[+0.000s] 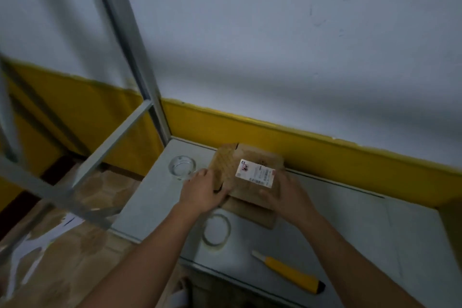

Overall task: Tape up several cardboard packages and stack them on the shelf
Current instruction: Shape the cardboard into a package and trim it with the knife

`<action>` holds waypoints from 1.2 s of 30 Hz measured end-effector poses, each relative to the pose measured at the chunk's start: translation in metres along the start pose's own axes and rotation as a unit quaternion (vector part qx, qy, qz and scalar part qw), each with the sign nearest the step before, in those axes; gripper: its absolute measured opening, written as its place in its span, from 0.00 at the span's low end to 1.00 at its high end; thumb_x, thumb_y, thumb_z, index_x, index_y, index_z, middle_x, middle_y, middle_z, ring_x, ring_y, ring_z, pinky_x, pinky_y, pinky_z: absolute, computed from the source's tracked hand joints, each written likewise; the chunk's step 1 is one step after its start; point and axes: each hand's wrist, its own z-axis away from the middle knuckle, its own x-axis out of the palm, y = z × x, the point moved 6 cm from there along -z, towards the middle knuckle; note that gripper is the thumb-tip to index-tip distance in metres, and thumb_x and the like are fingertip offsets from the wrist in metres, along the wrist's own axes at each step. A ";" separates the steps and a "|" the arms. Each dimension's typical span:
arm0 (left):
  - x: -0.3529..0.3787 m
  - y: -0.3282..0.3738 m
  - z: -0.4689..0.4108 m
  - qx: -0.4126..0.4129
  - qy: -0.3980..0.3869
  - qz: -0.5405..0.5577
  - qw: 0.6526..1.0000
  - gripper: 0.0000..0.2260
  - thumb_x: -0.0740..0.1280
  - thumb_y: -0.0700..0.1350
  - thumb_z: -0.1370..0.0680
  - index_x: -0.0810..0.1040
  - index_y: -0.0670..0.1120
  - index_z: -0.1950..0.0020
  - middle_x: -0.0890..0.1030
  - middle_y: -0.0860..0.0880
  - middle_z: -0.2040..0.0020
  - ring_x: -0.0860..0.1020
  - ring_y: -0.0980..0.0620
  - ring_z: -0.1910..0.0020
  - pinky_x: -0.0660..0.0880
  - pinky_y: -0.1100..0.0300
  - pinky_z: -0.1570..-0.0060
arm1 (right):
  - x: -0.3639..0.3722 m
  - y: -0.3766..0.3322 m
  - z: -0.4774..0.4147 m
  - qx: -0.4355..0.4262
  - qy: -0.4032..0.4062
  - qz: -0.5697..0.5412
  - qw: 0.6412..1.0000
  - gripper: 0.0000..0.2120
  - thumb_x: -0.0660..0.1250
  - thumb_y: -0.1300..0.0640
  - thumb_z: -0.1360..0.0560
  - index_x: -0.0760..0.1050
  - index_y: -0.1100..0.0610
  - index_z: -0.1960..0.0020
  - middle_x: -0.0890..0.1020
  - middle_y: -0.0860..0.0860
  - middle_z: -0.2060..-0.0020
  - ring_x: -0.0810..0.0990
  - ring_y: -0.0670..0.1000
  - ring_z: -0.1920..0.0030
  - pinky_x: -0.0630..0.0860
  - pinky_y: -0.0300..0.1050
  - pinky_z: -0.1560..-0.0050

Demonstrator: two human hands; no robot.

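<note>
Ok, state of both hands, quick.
Left hand: gripping the brown cardboard box with the white label.
Right hand: gripping the same box.

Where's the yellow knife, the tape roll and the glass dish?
yellow knife (287, 271): head view, middle of handle.
tape roll (214, 244): head view, near rim.
glass dish (182, 167): head view, its centre.

Small brown box (225, 170) with a white label (255, 172) on top sits skewed on the grey table (375, 232), up against the wall. The left hand (200, 192) and right hand (282, 195) grip its sides, and one flap (250, 215) hangs open toward the near edge. Clear tape roll (216, 230) lies flat just in front of the flap, and the grey metal shelf (120, 137) frame stands off to the left.
</note>
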 end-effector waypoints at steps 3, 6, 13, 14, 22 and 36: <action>0.018 -0.009 -0.034 0.001 -0.056 0.027 0.998 0.34 0.65 0.70 0.23 0.70 0.46 0.28 0.76 0.41 0.32 0.77 0.39 0.35 0.76 0.46 0.38 | 0.014 0.013 -0.005 0.065 -0.012 -0.075 0.995 0.31 0.69 0.36 0.23 0.67 0.44 0.23 0.76 0.49 0.29 0.75 0.53 0.30 0.77 0.55 0.34; 0.035 -0.018 -0.059 0.016 -0.105 0.087 0.991 0.39 0.69 0.66 0.23 0.66 0.41 0.23 0.73 0.37 0.29 0.74 0.38 0.32 0.74 0.49 0.37 | 0.032 0.023 -0.009 0.148 0.028 -0.147 0.978 0.31 0.72 0.40 0.23 0.70 0.49 0.25 0.77 0.53 0.29 0.74 0.48 0.33 0.71 0.41 0.39; 0.049 -0.025 -0.090 0.028 -0.168 0.171 0.970 0.37 0.73 0.61 0.23 0.68 0.40 0.23 0.77 0.39 0.29 0.78 0.39 0.33 0.77 0.53 0.39 | 0.062 0.031 -0.014 0.302 0.075 -0.243 0.919 0.29 0.72 0.44 0.23 0.72 0.58 0.27 0.81 0.55 0.37 0.82 0.54 0.45 0.78 0.45 0.52; 0.050 -0.025 -0.092 0.027 -0.176 0.175 0.968 0.38 0.73 0.61 0.23 0.66 0.40 0.21 0.75 0.39 0.27 0.76 0.39 0.31 0.76 0.52 0.36 | 0.065 0.031 -0.015 0.306 0.075 -0.254 0.915 0.27 0.71 0.46 0.22 0.74 0.58 0.29 0.83 0.54 0.39 0.83 0.54 0.45 0.79 0.46 0.51; 0.050 -0.030 -0.097 -0.013 -0.154 0.226 0.962 0.44 0.73 0.67 0.26 0.62 0.46 0.18 0.74 0.42 0.24 0.73 0.40 0.27 0.73 0.49 0.31 | 0.070 0.029 -0.020 0.300 0.124 -0.299 0.897 0.16 0.72 0.56 0.22 0.81 0.60 0.36 0.86 0.55 0.45 0.84 0.52 0.48 0.83 0.49 0.48; 0.012 -0.036 -0.080 0.044 -0.144 0.260 0.954 0.33 0.63 0.84 0.35 0.72 0.69 0.35 0.81 0.56 0.31 0.78 0.48 0.31 0.76 0.47 0.32 | 0.054 -0.015 -0.020 0.113 0.071 -0.335 0.933 0.41 0.83 0.62 0.35 0.71 0.32 0.33 0.83 0.34 0.43 0.81 0.36 0.42 0.78 0.29 0.48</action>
